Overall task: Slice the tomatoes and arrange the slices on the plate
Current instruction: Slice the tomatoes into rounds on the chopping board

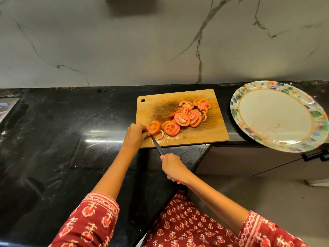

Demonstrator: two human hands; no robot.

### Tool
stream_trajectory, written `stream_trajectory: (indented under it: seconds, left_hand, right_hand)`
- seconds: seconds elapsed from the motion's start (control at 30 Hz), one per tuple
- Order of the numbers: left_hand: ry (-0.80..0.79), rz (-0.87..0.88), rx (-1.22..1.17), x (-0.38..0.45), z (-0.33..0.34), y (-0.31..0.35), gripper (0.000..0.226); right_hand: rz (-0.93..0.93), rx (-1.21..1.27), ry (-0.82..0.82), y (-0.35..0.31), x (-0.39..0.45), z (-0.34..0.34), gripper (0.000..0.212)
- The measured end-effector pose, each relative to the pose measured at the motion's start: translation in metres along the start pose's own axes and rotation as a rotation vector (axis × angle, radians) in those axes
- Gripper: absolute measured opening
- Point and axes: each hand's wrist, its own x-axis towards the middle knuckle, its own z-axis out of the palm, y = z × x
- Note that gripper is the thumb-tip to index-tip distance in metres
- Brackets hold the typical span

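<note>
On black counter [71, 139]: wooden cutting board [204, 136] bearing cut tomato slices [181, 119]. Left hand [136, 133] pinches tomato piece [154, 127] at board's near-left corner; right hand [173, 168] grips knife [157, 146], blade against that piece. Patterned plate [277, 147] right of board, apart.

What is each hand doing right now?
Left hand: pinches the tomato piece on the cutting board.
Right hand: grips the knife.

Head view looks steeply down, near, onto the black counter [53, 139].
</note>
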Motion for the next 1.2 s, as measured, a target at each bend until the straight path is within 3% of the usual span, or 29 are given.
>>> stream_trajectory:
  seconds: [0.1, 0.27, 0.43, 0.67, 0.8, 0.87, 1.03, 1.2]
  left_hand:
    - [0.025, -0.001, 0.002, 0.005, 0.0, 0.001, 0.014]
    - [0.055, -0.027, 0.032, 0.012, 0.0, 0.001, 0.012]
    - [0.099, -0.048, 0.003, 0.015, 0.003, -0.002, 0.011]
    - [0.001, -0.165, -0.153, 0.01, -0.001, 0.008, 0.033]
    - [0.034, -0.173, -0.164, 0.001, 0.006, 0.019, 0.067]
    - [0.036, -0.151, -0.174, -0.004, 0.013, 0.022, 0.074]
    - [0.105, -0.112, -0.124, -0.007, 0.027, 0.025, 0.06]
    - [0.153, -0.086, -0.162, 0.0, 0.03, 0.03, 0.036]
  right_hand:
    - [0.025, 0.046, -0.051, 0.006, 0.0, -0.002, 0.035]
    - [-0.115, -0.176, 0.077, 0.008, 0.003, 0.0, 0.04]
    - [-0.231, -0.206, 0.125, 0.01, -0.007, -0.014, 0.036]
    - [-0.321, -0.059, 0.349, 0.017, 0.018, -0.05, 0.033]
    - [-0.382, -0.047, 0.496, 0.023, 0.028, -0.066, 0.026]
    - [-0.37, -0.043, 0.544, 0.026, 0.031, -0.074, 0.022]
    - [-0.314, -0.074, 0.701, 0.034, 0.037, -0.095, 0.047]
    - [-0.199, -0.035, 0.789, 0.038, 0.046, -0.122, 0.036]
